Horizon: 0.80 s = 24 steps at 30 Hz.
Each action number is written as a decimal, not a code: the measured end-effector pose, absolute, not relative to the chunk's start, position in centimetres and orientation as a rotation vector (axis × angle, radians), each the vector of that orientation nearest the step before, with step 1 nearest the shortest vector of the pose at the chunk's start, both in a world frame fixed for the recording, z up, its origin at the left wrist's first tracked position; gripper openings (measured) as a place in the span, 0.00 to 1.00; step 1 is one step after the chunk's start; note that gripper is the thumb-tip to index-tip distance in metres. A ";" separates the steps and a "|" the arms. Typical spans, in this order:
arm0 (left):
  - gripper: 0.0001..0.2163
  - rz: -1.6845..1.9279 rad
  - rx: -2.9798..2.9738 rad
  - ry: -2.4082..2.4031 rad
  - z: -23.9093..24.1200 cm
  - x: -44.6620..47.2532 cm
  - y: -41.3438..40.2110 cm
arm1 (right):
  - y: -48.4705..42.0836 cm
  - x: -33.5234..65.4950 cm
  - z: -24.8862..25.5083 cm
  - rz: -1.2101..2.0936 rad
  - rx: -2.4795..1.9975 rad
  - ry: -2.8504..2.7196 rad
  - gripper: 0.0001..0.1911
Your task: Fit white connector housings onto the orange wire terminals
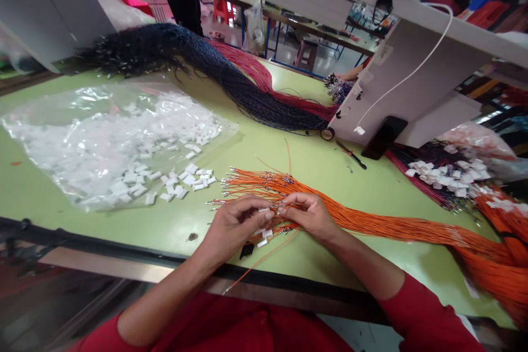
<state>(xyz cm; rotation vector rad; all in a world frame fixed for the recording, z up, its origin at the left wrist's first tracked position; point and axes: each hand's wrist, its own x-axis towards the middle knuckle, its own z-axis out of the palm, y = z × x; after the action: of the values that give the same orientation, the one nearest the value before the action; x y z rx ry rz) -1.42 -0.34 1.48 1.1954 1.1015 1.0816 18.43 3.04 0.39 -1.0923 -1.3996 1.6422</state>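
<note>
My left hand [237, 224] is closed, its thumb and fingertips pinched on a small white plastic connector, mostly hidden by the fingers. Close beside it, the thumb and forefinger of my right hand [311, 215] pinch the end of an orange wire. Both hands are over a bundle of orange wires [363, 215], whose metal-tipped ends fan out to the left. A few loose white connectors [264, 238] lie just below my left fingers, near a small black piece [246, 251]. One single orange wire [259, 265] slants toward the table's front edge.
A clear plastic bag [94, 137] spills white connectors [181, 181] onto the green table [157, 231]. Dark blue wires [231, 74] and red wires [251, 66] lie behind. At right are a phone [384, 137], a black-handled tool [351, 155] and wires with white connectors. A person stands beyond.
</note>
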 end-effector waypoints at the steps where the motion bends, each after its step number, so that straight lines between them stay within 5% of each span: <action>1: 0.08 1.074 1.133 1.081 1.4 -1.5 -0.5 | 3.0 18.4 0.4 1.642 -1.098 -1.381 0.14; 24: 0.17 0.966 0.484 0.982 0.6 -1.1 -1.3 | 2.7 18.5 0.7 1.576 -1.068 -1.452 0.10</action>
<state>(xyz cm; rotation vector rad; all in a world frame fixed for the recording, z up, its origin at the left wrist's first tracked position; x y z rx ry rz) -1.15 -1.30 0.57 0.4840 0.9818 0.9658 18.52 2.65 0.75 -1.0678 -1.4523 1.5756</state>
